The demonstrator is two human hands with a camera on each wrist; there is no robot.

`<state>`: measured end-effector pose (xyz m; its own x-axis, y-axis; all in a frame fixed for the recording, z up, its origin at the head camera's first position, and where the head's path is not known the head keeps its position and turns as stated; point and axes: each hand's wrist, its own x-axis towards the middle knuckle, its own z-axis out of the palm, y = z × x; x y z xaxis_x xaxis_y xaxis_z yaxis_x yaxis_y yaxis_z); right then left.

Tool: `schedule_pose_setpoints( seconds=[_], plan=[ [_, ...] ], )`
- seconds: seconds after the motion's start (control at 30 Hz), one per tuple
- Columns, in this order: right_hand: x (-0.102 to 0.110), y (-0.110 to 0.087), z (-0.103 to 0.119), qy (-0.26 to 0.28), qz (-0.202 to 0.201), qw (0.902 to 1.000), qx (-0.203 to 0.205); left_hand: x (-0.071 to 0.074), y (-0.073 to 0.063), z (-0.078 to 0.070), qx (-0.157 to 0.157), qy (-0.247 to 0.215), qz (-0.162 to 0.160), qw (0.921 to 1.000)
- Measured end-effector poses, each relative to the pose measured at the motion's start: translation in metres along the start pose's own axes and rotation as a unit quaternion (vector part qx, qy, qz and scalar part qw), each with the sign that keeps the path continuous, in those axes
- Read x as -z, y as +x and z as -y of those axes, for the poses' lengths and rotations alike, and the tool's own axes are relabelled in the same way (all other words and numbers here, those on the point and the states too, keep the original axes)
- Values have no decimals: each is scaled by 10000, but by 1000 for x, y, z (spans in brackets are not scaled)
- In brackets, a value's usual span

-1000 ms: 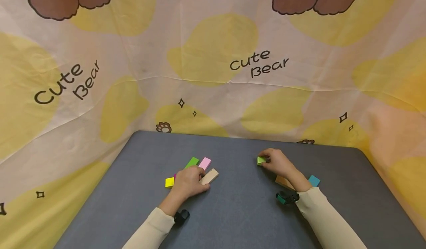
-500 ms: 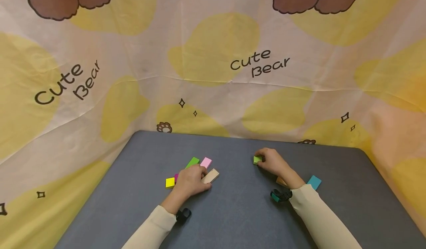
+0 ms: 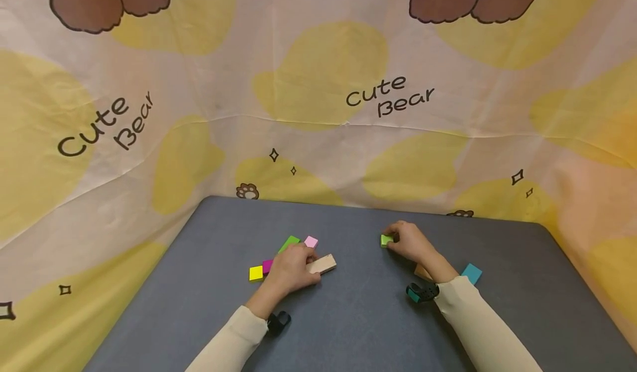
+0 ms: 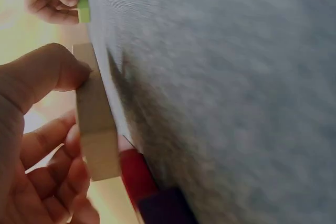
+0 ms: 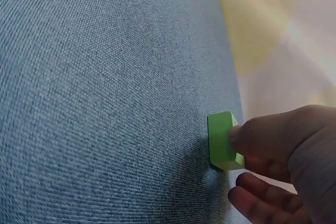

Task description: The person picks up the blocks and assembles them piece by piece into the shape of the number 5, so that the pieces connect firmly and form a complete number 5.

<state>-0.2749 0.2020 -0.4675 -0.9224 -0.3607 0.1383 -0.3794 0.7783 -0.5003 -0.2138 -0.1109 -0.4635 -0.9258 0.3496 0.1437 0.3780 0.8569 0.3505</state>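
Note:
My left hand (image 3: 291,268) pinches a plain wooden block (image 3: 324,263) between thumb and fingers. In the left wrist view this wooden block (image 4: 97,119) is lifted, its shadow falling on the table beside it. Around that hand lie a green block (image 3: 289,243), a pink block (image 3: 311,242), a magenta block (image 3: 267,266) and a yellow block (image 3: 256,273). Farther right, my right hand (image 3: 411,240) holds a light green block (image 3: 386,241) by its sides. The right wrist view has the thumb on the face of the green block (image 5: 221,141), close at the table surface.
Under the right forearm a brown wooden block (image 3: 422,271) is partly hidden. A blue block (image 3: 471,273) lies just right of it. The grey table (image 3: 348,328) ends at the back against a printed cloth (image 3: 318,84).
The wooden block in my left hand has shifted slightly right and turned. My right hand has moved a little left with the light green block, then stayed nearly still.

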Motion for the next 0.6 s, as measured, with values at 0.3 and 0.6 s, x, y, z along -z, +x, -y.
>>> schedule_pose_setpoints(
  seconds=[0.3, 0.6],
  plan=[
    [0, 3, 5, -499, -277, 9983, -83, -1, 27, -12, -358, -731, 155, 9966],
    [-6, 3, 9, -619, -289, 9976, -74, -9, 59, -28, -546, -266, 121, 9981]
  ],
)
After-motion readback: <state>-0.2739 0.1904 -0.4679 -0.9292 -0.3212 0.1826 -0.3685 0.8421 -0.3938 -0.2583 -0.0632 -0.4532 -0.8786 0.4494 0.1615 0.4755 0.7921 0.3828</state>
